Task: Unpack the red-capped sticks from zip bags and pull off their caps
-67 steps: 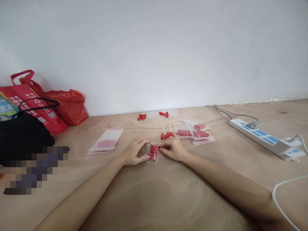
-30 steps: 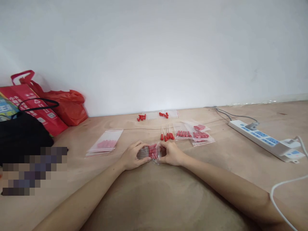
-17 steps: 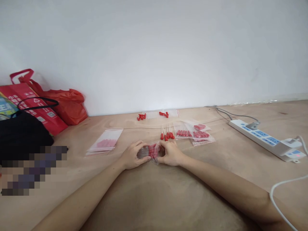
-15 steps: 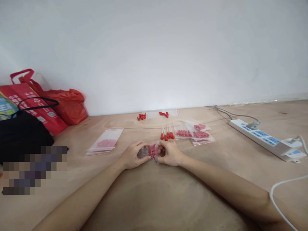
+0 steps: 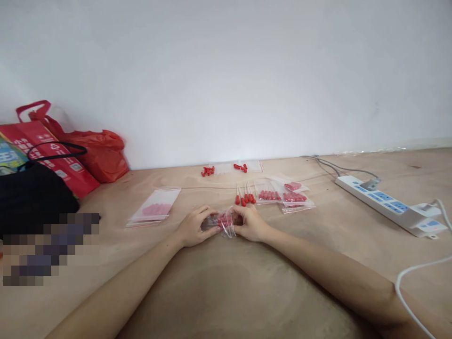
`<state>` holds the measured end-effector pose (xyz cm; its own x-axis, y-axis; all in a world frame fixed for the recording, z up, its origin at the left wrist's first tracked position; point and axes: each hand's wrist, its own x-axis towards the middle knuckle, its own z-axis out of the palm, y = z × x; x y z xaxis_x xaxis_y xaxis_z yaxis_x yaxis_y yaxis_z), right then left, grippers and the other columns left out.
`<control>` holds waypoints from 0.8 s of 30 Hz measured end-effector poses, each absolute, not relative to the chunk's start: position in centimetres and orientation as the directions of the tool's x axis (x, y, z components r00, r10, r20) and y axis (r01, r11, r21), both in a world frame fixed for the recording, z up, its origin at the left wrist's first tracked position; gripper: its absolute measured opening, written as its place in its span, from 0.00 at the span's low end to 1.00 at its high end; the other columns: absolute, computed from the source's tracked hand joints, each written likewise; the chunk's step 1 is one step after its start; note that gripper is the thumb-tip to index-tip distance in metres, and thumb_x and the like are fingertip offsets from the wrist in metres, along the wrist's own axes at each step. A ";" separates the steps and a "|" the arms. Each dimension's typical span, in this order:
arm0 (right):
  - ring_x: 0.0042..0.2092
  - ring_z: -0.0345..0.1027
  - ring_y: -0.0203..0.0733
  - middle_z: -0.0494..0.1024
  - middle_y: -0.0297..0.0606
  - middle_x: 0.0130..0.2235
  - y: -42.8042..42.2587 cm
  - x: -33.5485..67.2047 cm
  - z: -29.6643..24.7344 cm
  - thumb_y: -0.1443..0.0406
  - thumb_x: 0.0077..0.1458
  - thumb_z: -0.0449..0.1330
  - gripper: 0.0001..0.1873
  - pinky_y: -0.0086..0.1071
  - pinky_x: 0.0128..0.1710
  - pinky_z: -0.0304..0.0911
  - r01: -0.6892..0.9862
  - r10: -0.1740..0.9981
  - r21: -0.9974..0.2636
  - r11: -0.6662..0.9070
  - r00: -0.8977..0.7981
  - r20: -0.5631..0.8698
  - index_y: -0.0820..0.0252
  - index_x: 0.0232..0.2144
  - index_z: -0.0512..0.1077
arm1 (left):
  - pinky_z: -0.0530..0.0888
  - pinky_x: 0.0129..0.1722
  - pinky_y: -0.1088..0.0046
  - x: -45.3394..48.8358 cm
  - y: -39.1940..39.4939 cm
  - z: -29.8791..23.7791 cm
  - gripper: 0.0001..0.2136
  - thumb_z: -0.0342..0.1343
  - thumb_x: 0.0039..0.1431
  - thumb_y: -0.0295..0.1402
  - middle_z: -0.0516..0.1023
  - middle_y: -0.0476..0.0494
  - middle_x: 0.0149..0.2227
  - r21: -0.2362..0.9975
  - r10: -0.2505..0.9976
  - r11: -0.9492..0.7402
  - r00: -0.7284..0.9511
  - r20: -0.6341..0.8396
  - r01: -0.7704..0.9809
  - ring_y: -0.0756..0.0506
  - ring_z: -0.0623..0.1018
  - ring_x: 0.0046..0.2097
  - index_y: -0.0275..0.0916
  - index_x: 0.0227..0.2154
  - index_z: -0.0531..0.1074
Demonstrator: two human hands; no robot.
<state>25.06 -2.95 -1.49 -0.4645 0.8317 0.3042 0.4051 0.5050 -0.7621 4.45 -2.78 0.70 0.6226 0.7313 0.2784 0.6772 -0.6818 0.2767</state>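
Plain indoor workspace, wooden tabletop point(image 5: 226, 287), white wall point(image 5: 226, 80), power strip point(image 5: 388, 203), shopping bags point(image 5: 109, 153)

Clear flat plastic bag point(image 5: 229, 231), glossy, centre; brown wood-grained tabletop point(image 5: 226, 287), smooth; red plastic carrier bag point(image 5: 106, 157), crinkled, left.

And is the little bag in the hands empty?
No, not empty: red bulbs show through the clear bag held between the left hand and right hand.
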 end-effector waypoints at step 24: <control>0.29 0.72 0.38 0.76 0.38 0.28 2.1 35.3 3.7 0.67 0.35 0.67 0.16 0.30 0.28 0.69 -0.007 0.956 -0.999 -0.052 -0.290 -0.047 0.63 0.30 0.69 | 0.67 0.38 0.69 4.3 -2.7 0.6 0.16 0.51 0.52 0.43 0.70 0.44 0.36 0.322 0.751 -0.661 0.604 0.268 0.678 0.46 0.70 0.37 0.40 0.42 0.68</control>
